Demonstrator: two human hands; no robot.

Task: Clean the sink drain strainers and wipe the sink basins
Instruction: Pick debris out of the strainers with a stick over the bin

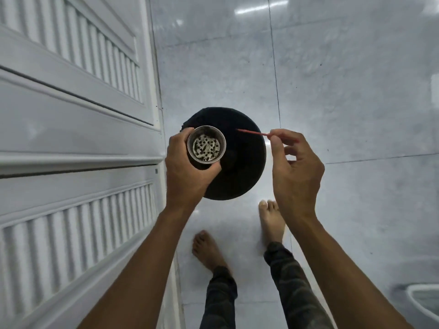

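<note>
Left hand (pixel 187 172) curls round a metal strainer (pixel 206 146), cup open upward, pale debris clogging its holes. Right hand (pixel 294 172) pinches a thin red stick (pixel 253 132), tip pointing toward the strainer, not touching it. Both are held above a round black bin (pixel 242 167). Below: glossy grey tiled floor (pixel 344 91), bare feet (pixel 206 248). White slatted cabinet doors (pixel 71 115) left of the left hand.

Your left hand (pixel 187 172) and right hand (pixel 294 179) are bare; you wear dark camouflage-patterned trousers (pixel 219 298), feet (pixel 206 248) bare.
</note>
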